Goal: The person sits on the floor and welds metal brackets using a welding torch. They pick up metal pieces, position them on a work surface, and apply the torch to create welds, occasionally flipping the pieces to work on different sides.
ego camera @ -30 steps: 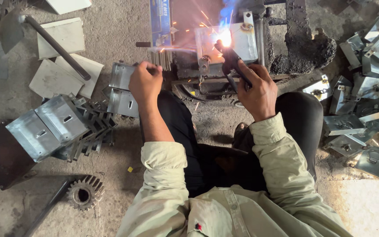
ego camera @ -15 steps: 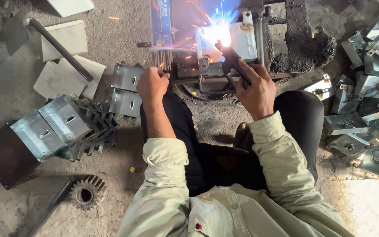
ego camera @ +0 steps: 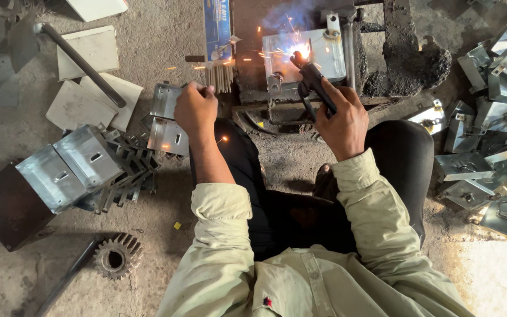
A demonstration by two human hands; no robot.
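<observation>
The person sat low on the workshop floor, knees apart, with the work straight ahead. The right hand (ego camera: 342, 120) was wrapped tight round a dark electrode holder (ego camera: 315, 88), whose long axis ran from the fist up and slightly to the left, ending at a bright arc (ego camera: 301, 51) on the galvanised sheet-metal box (ego camera: 306, 56). That box stood against a grimy steel jig (ego camera: 377, 64), just beyond the right fist, so the right hand was plainly the nearer one to it. Sparks scattered out to the left from the arc.

The left hand (ego camera: 195, 108) was well to the left of the weld, fingers curled shut and pinching the edge of a folded metal plate (ego camera: 166, 120) that lay on the ground near the left knee. Further left lay a stack of finished metal boxes (ego camera: 68, 170), and a toothed gear (ego camera: 117, 257) rested on the concrete nearer the person. More boxes were heaped in a pile (ego camera: 488, 147) on the right side.
</observation>
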